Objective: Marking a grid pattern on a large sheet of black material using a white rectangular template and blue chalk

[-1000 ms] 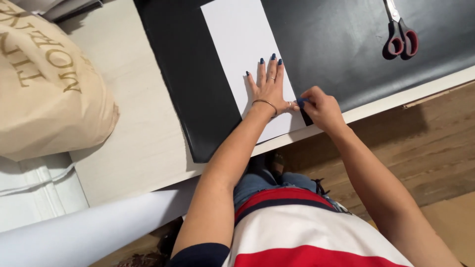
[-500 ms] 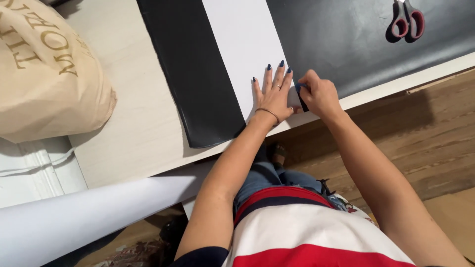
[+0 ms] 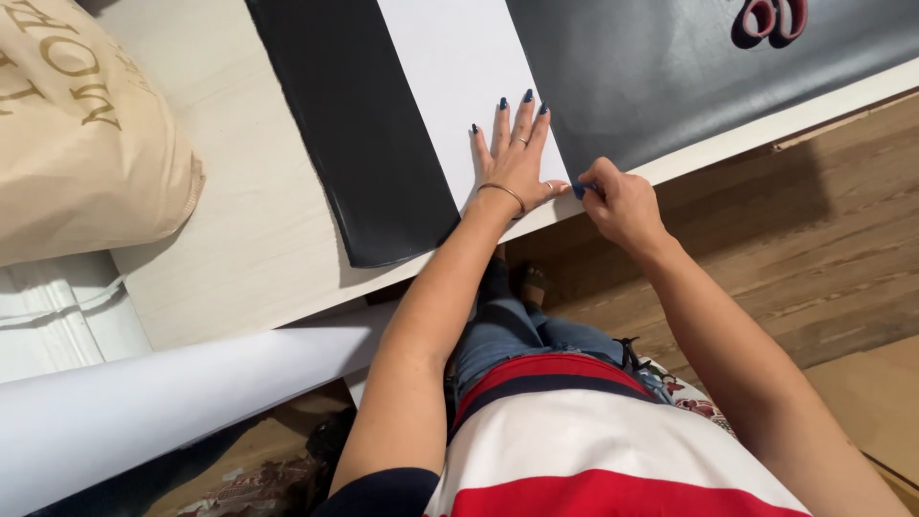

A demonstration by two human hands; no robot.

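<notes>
Left hand [image 3: 512, 158] flat, fingers spread, pressing the white sheet [image 3: 459, 77] w/ black material [image 3: 354, 124] either side. Right hand [image 3: 617, 201] pinched on a small blue tool [image 3: 580, 189] at the sheet's near corner. Tan cloth bag [image 3: 77, 134] w/ gold lettering far left; red scissors [image 3: 771, 17] top right.

Paper strip [image 3: 450, 67] on sheet [image 3: 670, 67]; bag [image 3: 77, 134] left.

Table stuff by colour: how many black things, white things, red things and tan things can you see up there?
Black: 1, the black sheet, under the left hand and right hand.
White: 2, the white strip and the white roll.
Red: 1, the scissors.
Tan: 1, the cloth bag.
Total: 5.
</notes>
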